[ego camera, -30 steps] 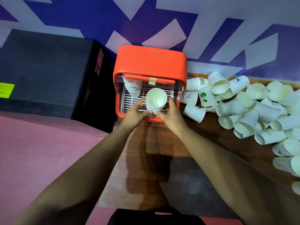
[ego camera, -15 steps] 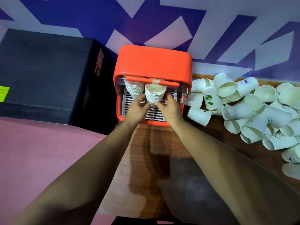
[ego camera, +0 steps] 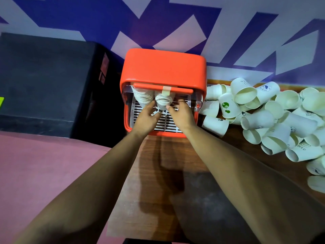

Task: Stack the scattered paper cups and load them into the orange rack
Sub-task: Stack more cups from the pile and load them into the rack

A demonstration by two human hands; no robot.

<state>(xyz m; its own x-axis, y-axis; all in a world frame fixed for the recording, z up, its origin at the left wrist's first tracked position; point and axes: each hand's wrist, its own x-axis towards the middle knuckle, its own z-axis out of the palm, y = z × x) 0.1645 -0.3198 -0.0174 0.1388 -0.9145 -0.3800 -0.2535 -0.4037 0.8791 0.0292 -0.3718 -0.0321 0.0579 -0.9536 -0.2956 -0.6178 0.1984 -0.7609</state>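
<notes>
As one cup stack [ego camera: 162, 101] was gripped between the left hand [ego camera: 147, 118] and right hand [ego camera: 182, 115], it was held inside the single orange rack [ego camera: 163, 67], just beside a second stack [ego camera: 142, 97] on its left; over twenty loose cups [ego camera: 260, 118] were heaped at the right.

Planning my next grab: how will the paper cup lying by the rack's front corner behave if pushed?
That paper cup lies on its side, so it probably rolls in an arc. Thin paper walls likely make it light and easily dented.
</notes>
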